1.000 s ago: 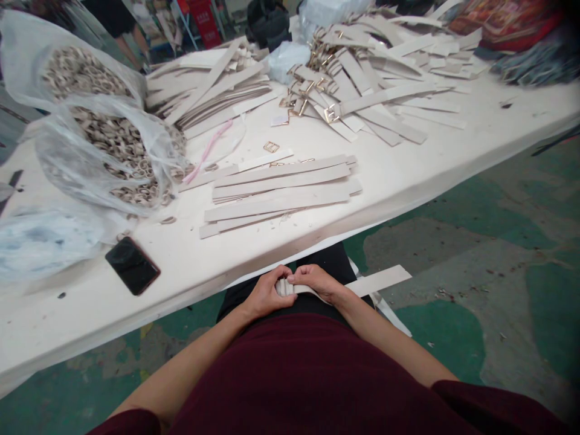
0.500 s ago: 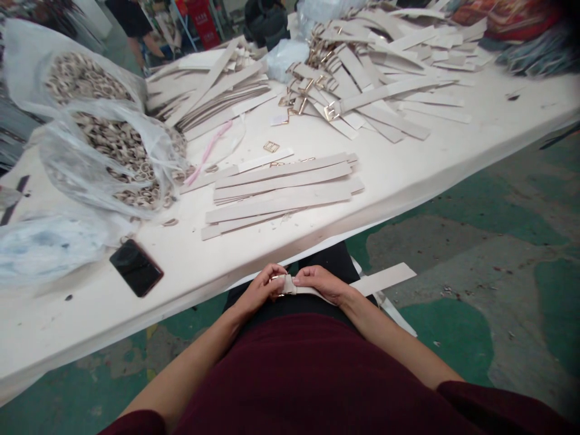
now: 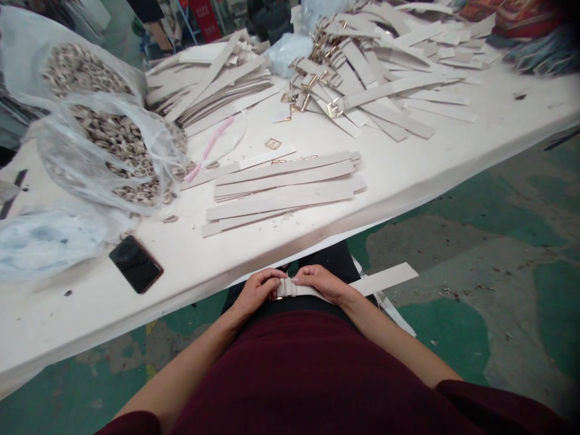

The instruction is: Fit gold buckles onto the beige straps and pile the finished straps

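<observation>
A pale beige belt (image 3: 385, 278) lies across my lap, its free end sticking out to the right past my wrist. My left hand (image 3: 261, 289) is closed on the buckle end, with the fingers covering most of the gold buckle (image 3: 280, 297). Beside it, my right hand (image 3: 319, 281) pinches the belt just right of the loop, thumb on top. The loop (image 3: 290, 286) sits between the two hands, close to the buckle. On the table ahead lie several flat beige straps (image 3: 285, 197) in a loose stack.
The white table (image 3: 181, 266) bears a phone (image 3: 136, 264) near its edge, plastic bags of beige loops (image 3: 122, 145), a strap pile (image 3: 217, 90), a heap of buckled belts (image 3: 362, 78), and a loose gold buckle (image 3: 272, 144). Red and grey cloth (image 3: 521, 24) lies far right.
My left fingers have shifted over the buckle, so less of its frame shows and more of the banded loop area is visible. My right hand stays nearly in place.
</observation>
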Demonstrator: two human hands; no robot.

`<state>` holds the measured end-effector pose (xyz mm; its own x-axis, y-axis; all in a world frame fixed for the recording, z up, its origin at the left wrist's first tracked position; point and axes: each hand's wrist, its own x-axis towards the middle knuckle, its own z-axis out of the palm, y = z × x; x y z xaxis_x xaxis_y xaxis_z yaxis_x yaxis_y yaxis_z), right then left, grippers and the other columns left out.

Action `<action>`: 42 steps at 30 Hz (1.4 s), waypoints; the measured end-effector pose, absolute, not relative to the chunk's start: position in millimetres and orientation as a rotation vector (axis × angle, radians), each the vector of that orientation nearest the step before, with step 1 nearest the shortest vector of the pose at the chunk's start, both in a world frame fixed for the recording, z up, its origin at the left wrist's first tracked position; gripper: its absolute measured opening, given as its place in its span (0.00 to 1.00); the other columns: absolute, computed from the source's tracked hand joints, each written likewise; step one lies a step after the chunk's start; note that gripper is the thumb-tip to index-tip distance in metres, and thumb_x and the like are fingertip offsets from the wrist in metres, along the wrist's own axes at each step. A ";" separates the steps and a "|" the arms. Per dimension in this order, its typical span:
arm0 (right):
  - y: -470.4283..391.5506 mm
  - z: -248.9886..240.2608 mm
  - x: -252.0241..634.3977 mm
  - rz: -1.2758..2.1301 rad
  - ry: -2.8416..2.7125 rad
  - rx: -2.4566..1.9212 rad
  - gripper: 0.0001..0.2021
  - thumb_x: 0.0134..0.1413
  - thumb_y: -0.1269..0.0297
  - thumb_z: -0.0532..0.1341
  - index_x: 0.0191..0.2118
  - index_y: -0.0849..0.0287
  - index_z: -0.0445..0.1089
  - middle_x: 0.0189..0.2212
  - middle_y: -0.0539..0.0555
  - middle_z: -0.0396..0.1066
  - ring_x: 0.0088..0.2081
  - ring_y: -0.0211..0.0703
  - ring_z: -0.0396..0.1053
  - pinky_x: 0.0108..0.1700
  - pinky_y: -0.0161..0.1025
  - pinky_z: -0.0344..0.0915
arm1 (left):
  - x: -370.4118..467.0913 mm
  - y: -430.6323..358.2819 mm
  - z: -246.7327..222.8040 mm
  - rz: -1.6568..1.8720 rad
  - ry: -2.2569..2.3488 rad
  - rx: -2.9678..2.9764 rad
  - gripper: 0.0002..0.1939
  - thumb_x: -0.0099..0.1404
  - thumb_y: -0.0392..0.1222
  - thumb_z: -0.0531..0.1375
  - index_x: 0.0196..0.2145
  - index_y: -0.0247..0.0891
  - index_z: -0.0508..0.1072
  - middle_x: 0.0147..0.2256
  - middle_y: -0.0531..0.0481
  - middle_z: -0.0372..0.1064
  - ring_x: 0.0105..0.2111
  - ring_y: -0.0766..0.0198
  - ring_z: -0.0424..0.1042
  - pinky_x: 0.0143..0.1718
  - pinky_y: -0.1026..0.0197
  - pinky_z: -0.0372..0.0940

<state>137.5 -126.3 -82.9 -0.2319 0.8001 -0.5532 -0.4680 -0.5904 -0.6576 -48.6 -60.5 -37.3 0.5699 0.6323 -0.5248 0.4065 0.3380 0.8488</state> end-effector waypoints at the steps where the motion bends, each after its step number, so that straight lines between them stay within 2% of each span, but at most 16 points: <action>1: -126.3 -82.7 137.4 1.922 -0.456 -1.154 0.16 0.33 0.57 0.71 0.22 0.64 0.68 0.17 0.46 0.66 0.21 0.31 0.58 0.26 0.31 0.52 | -48.7 -61.3 -36.6 0.189 1.026 1.286 0.15 0.58 0.46 0.58 0.38 0.34 0.73 0.21 0.55 0.63 0.21 0.70 0.60 0.23 0.68 0.55; 6: -125.1 -78.9 134.5 1.927 -0.497 -1.185 0.17 0.36 0.55 0.70 0.24 0.64 0.67 0.18 0.46 0.65 0.21 0.31 0.58 0.25 0.30 0.51 | -46.6 -64.4 -36.3 0.208 1.061 1.365 0.16 0.54 0.49 0.63 0.35 0.34 0.73 0.22 0.55 0.63 0.21 0.70 0.59 0.23 0.68 0.56; 11: -122.6 -72.5 131.8 1.801 -0.732 -1.214 0.19 0.38 0.55 0.70 0.34 0.61 0.68 0.18 0.42 0.62 0.20 0.29 0.55 0.23 0.30 0.49 | -43.9 -63.3 -40.3 0.175 1.089 1.440 0.16 0.55 0.49 0.62 0.35 0.34 0.72 0.24 0.54 0.64 0.23 0.69 0.60 0.24 0.68 0.57; 14: -122.9 -73.2 131.5 1.728 -0.890 -1.249 0.17 0.40 0.53 0.68 0.31 0.61 0.68 0.18 0.44 0.62 0.20 0.30 0.56 0.24 0.30 0.50 | -46.6 -61.5 -42.7 0.163 1.076 1.441 0.14 0.55 0.48 0.61 0.34 0.35 0.70 0.24 0.55 0.63 0.23 0.70 0.60 0.24 0.68 0.57; 19: -124.6 -82.3 130.8 1.726 -0.877 -1.301 0.17 0.37 0.54 0.69 0.26 0.62 0.67 0.18 0.45 0.63 0.20 0.31 0.57 0.24 0.31 0.52 | -53.6 -56.7 -44.9 0.101 1.051 1.318 0.13 0.54 0.46 0.61 0.32 0.35 0.68 0.21 0.57 0.62 0.20 0.71 0.58 0.21 0.69 0.53; 24: -125.7 -88.4 130.8 1.701 -0.834 -1.288 0.15 0.39 0.57 0.68 0.28 0.62 0.67 0.19 0.45 0.64 0.20 0.31 0.57 0.24 0.31 0.52 | -47.4 -54.0 -46.4 0.093 1.019 1.187 0.14 0.53 0.49 0.61 0.29 0.34 0.68 0.18 0.58 0.59 0.18 0.73 0.54 0.19 0.70 0.48; 27: -126.9 -87.7 131.3 1.691 -0.775 -1.281 0.15 0.40 0.59 0.68 0.33 0.61 0.68 0.17 0.42 0.60 0.18 0.29 0.54 0.23 0.30 0.49 | -41.1 -55.0 -45.1 0.106 1.043 1.176 0.12 0.51 0.46 0.62 0.29 0.35 0.68 0.16 0.59 0.58 0.16 0.74 0.53 0.18 0.70 0.48; 31: -128.5 -87.5 133.5 1.698 -0.681 -1.244 0.14 0.42 0.59 0.66 0.34 0.61 0.67 0.16 0.41 0.58 0.18 0.28 0.52 0.23 0.30 0.48 | -38.4 -58.3 -39.8 0.096 1.095 1.221 0.11 0.51 0.43 0.62 0.30 0.34 0.71 0.16 0.60 0.57 0.16 0.74 0.52 0.18 0.70 0.48; 34: -129.7 -89.2 138.2 1.735 -0.667 -1.192 0.14 0.43 0.61 0.65 0.36 0.60 0.68 0.19 0.42 0.60 0.19 0.29 0.54 0.24 0.30 0.49 | -41.8 -60.5 -38.0 0.073 1.108 1.258 0.15 0.52 0.46 0.62 0.34 0.33 0.73 0.16 0.59 0.59 0.16 0.73 0.54 0.19 0.69 0.49; 38: -131.3 -88.4 146.3 1.906 -0.779 -1.054 0.19 0.39 0.66 0.67 0.41 0.60 0.68 0.24 0.45 0.64 0.24 0.31 0.60 0.28 0.30 0.54 | -48.1 -61.6 -39.2 0.059 1.092 1.272 0.14 0.52 0.46 0.62 0.33 0.33 0.73 0.16 0.58 0.59 0.16 0.73 0.55 0.19 0.69 0.51; 42: -130.4 -84.9 147.1 1.957 -0.872 -1.024 0.22 0.36 0.66 0.70 0.41 0.61 0.67 0.23 0.43 0.62 0.25 0.31 0.60 0.29 0.30 0.54 | -49.1 -61.8 -38.8 0.026 1.050 1.301 0.13 0.53 0.46 0.62 0.32 0.33 0.73 0.17 0.58 0.60 0.17 0.73 0.55 0.19 0.69 0.51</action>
<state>147.1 -130.4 -84.9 -0.4001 0.8444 -0.3562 -0.2994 -0.4878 -0.8200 -49.1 -61.8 -38.8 0.5655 0.5532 -0.6117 0.5227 0.3334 0.7847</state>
